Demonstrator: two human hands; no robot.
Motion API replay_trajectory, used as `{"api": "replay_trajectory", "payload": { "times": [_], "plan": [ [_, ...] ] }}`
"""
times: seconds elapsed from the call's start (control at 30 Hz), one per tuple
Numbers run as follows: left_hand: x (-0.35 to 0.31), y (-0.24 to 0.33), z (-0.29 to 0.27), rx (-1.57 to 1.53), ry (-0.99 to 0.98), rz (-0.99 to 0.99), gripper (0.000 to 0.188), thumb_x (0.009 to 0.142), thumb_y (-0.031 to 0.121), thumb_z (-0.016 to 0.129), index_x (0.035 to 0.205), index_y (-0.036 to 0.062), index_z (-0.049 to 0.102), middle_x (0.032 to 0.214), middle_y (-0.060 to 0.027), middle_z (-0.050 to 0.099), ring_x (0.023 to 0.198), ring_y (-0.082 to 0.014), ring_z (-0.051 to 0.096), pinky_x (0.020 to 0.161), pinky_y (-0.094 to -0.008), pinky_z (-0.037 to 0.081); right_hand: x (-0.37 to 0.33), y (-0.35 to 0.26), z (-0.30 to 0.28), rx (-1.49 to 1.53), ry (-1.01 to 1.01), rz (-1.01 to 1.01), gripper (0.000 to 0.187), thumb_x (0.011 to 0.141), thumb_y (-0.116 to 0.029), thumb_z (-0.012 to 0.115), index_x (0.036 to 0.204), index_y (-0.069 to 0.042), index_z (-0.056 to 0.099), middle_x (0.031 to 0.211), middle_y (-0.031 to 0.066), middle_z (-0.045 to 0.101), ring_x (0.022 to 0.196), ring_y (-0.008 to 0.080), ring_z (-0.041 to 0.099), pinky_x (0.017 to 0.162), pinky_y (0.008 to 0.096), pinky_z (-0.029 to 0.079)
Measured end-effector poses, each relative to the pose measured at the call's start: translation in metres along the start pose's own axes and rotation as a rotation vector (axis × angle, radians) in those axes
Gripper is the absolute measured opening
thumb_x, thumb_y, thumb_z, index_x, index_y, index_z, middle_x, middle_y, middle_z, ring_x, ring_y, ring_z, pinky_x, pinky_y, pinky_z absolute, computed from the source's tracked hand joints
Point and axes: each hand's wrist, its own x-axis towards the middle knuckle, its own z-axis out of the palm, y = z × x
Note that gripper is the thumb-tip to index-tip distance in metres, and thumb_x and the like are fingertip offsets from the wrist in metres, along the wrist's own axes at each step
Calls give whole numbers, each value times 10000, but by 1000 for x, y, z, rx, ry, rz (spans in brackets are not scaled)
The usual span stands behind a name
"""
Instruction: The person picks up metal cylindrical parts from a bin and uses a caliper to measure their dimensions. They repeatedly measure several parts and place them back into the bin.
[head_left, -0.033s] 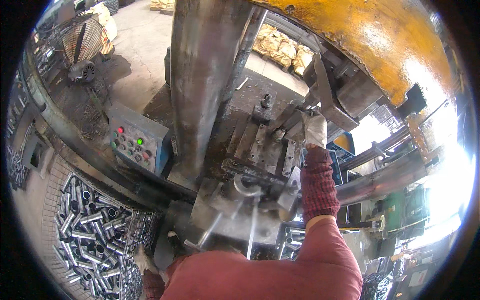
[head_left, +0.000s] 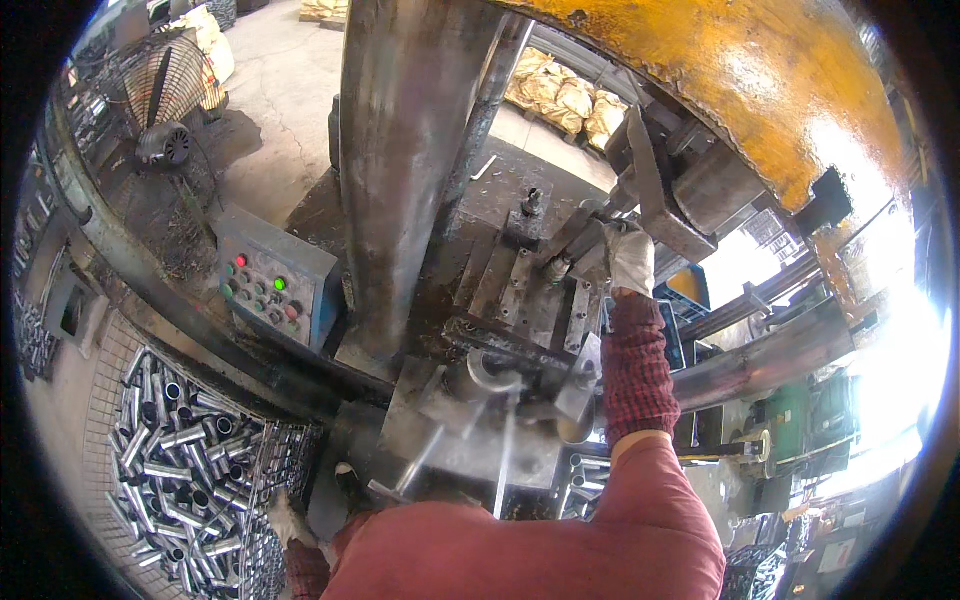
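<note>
My right hand [head_left: 631,260], in a pale work glove, reaches forward into the press at the dark steel die block [head_left: 520,290]. Its fingers are bent in beside the metal parts under the ram [head_left: 665,205]; what they grip is hidden. Low on the left, my left hand [head_left: 288,520], gloved too, hangs by the side of a wire basket [head_left: 262,480]; its fingers are too small and shaded to read. Short shiny metal tubes [head_left: 180,470] fill that basket. Between me and the die stands a grey metal plate [head_left: 530,455] with a curved steel piece [head_left: 492,372] on it.
A thick steel column [head_left: 405,160] rises ahead, left of the die. The control box [head_left: 275,275] with lit red and green buttons stands left of it. A yellow press frame [head_left: 740,80] overhangs the upper right. Far left is a fan [head_left: 165,100]; golden sacks [head_left: 560,95] lie beyond.
</note>
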Motion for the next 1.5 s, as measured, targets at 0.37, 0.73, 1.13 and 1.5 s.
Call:
{"api": "replay_trajectory", "payload": {
  "times": [0.37,0.73,1.13,1.5],
  "plan": [
    [13,-22,20,29,31,76,482,1114,328,536,1421,10,727,1349,-266,740,1157,-397,744,1009,-449,609,12,-27,-51,-369,-76,-375,439,959,-391,835,1213,-35,805,1129,222,812,1054,433,778,941,516,604],
    [23,-15,31,-217,236,597,545,1166,430,494,1489,31,678,1155,-186,749,874,-306,715,775,-441,591,29,-8,-58,-577,-375,-203,360,1029,-284,730,1323,-76,737,1216,183,771,1101,386,746,973,493,597],
    [9,-9,22,-63,11,70,647,1180,562,418,1528,57,626,1193,-148,741,970,-264,712,887,-431,597,47,21,-49,1,-668,-38,296,1034,-177,735,1299,-49,750,1157,141,774,1012,272,755,896,422,621],
    [3,-11,27,-57,41,93,653,1164,604,433,1460,74,674,1157,-126,743,970,-270,705,921,-462,591,-6,-17,-62,367,-613,6,302,1112,-152,626,1390,-79,717,1292,102,755,1130,244,730,982,396,598]
  ]
}}
